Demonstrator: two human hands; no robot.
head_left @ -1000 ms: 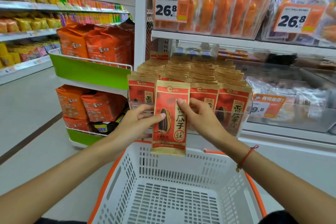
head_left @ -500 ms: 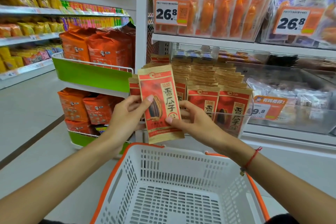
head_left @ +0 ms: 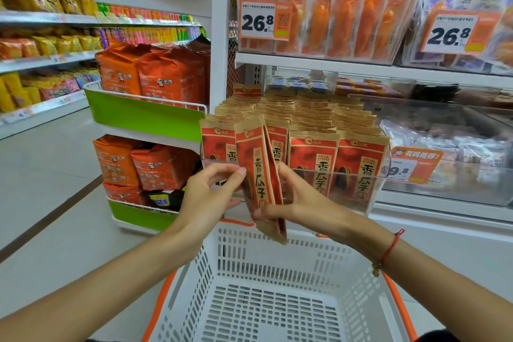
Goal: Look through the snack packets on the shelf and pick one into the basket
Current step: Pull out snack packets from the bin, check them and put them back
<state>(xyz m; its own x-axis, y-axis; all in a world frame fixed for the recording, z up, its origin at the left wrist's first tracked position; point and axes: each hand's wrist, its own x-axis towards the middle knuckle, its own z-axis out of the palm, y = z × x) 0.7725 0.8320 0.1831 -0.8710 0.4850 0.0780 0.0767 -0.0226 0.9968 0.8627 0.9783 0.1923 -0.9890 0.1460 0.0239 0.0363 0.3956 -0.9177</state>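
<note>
Between left hand (head_left: pixel 206 197) and right hand (head_left: pixel 298 200) | snack packet (head_left: pixel 259 175) | pinched

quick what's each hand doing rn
Left hand: fingertips pinching the left edge of the red snack packet.
Right hand: gripping the same packet at its lower right, above the basket.

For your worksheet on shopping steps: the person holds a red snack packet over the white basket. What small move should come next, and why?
Probably lower the red packet and let go. Both the left hand and right hand already hold it clear of the shelf stack, its bottom edge hangs just above the far rim of the basket, and nothing lies inside yet.
</note>
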